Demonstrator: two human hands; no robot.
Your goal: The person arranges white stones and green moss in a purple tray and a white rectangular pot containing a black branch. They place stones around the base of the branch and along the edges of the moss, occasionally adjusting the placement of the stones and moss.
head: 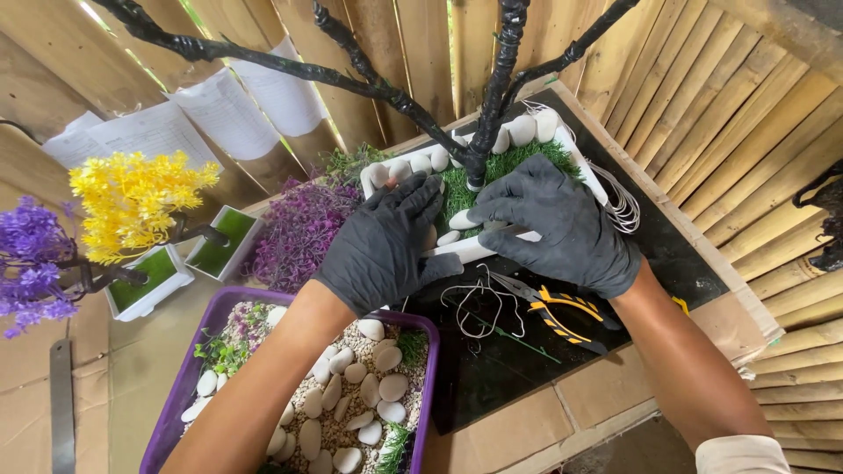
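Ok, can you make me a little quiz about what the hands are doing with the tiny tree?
1. True or false: both hands wear black gloves.
2. What lies on the dark mat just below the right hand? A) a spoon B) pliers with yellow and black handles C) a paintbrush
3. Fill in: the purple tray under the left arm holds gravel and smooth white ____.

Key
1. True. The left hand and the right hand both rest on the white planter at the foot of the black wrapped trunk.
2. B, the pliers.
3. Pebbles.
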